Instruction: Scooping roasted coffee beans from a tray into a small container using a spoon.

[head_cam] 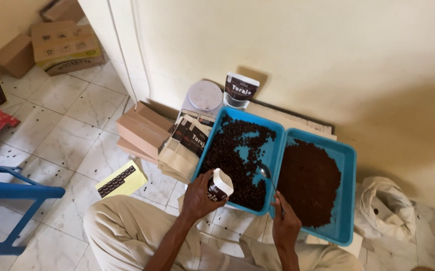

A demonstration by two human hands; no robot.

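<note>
A: Where do you have the pouch right now?

B: Your left hand (197, 196) wraps around the small stand-up pouch (219, 184), its white mouth open and tipped toward the blue tray of coffee beans (237, 158). It hangs just over the near edge of that tray (216, 131). Your fingers close around the lower body of the pouch, so that grip is pinching the pouch itself.

A: And the other hand?

B: Your right hand (284, 224) pinches the thin handle of a metal spoon (266, 173); the bowl rests among the beans, near the wall shared with the second blue tray (347, 165), the one holding ground coffee (308, 181).

A: How should I expect the pouch to behave?

B: I judge it light and soft: a thin, flexible bag that collapses if you squeeze hard. Hold it low and around the sides, as you do, so the mouth stays round. Its surface looks smooth, so it may slip as it fills and gains weight.

A: The spoon?

B: Stiff, slim and light. Beans are hard and roll easily, so a level bowl matters. Holding near the end of the handle gives reach but less control.

A: Anything close by?

B: A stack of flat pouches (186, 145) lies just left of the bean tray on the floor (67, 130), a filled pouch (239, 90) stands against the wall beside a round scale (203, 98).
</note>
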